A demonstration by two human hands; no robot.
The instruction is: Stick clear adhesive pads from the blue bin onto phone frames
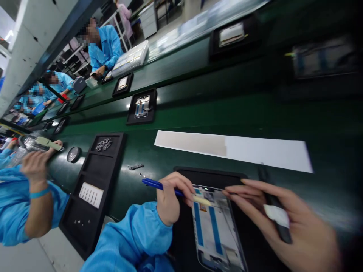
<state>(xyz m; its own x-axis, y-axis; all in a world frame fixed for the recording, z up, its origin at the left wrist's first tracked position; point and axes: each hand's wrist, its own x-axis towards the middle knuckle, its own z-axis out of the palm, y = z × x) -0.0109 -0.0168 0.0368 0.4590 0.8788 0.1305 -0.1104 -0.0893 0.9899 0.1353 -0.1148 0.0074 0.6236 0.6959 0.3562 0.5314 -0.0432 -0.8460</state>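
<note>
The left hand (170, 204) has its fingers closed round a blue pen-like tool (153, 183), whose pale tip reaches over the far end of the opened phone (206, 231). The right hand (304, 224) clasps a black tool (276, 215) with a white wrap; its fingertips meet at the phone's far right corner, though whether they touch it I cannot tell. The hands are apart, one either side of the phone, about equally near its far end. The phone lies between them in a black tray (181, 245), long axis running away from the wearer, far end leaning left. Beyond the phone is a white strip (266, 153); to its left, a compartment tray (95, 166), and further left a co-worker's hand (35, 166).
</note>
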